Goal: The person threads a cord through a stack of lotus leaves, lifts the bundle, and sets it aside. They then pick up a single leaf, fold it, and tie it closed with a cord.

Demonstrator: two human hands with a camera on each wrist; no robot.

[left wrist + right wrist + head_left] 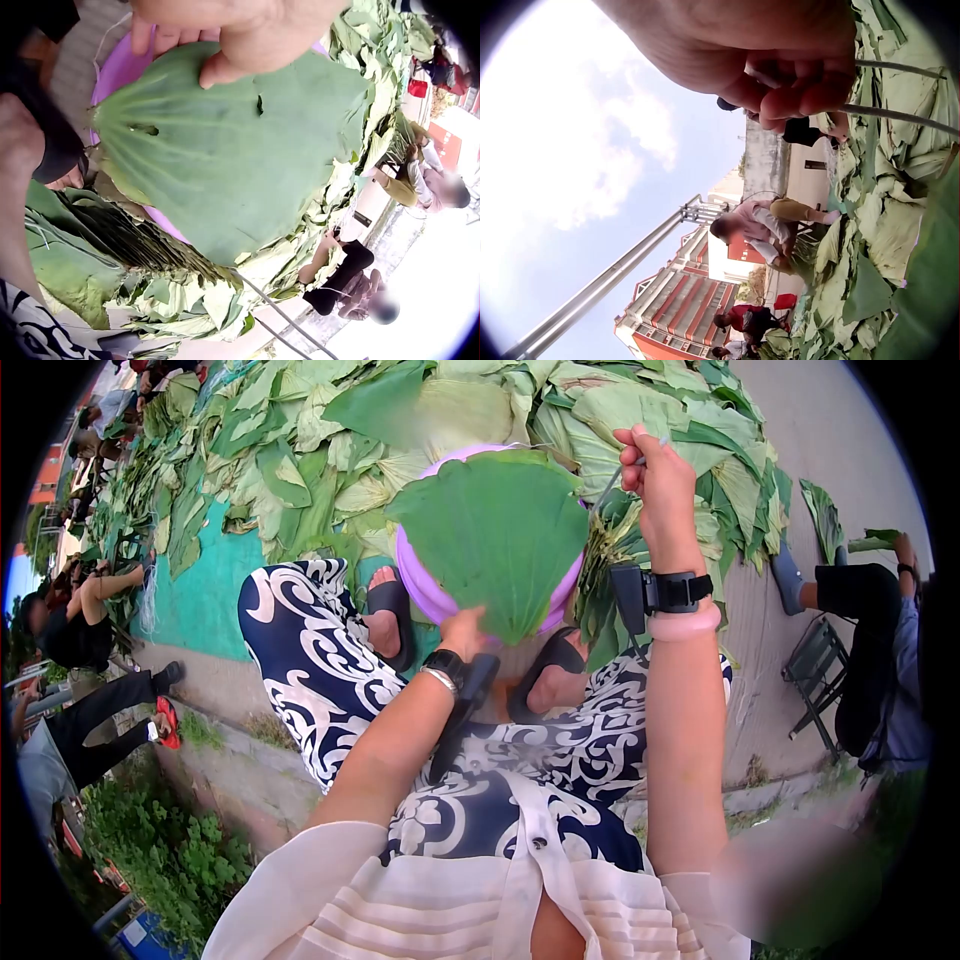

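A big green lotus leaf (495,530) lies over a purple tub (425,585) between my feet. At the leaf's near edge is my left hand (462,632). In the left wrist view its thumb (221,71) lies on top of the leaf and the fingers reach behind the edge, pinching it. My right hand (662,485) is raised to the right of the tub, fingers curled round a thin grey cord (610,485). Two strands of the cord (900,116) run from the hand toward the leaves in the right wrist view.
A heap of pale green leaves (330,480) spreads beyond the tub over a green sheet (215,580). A stack of folded leaves (142,232) stands beside the tub. Other people sit around the heap, one by a folding stool (815,670) at right.
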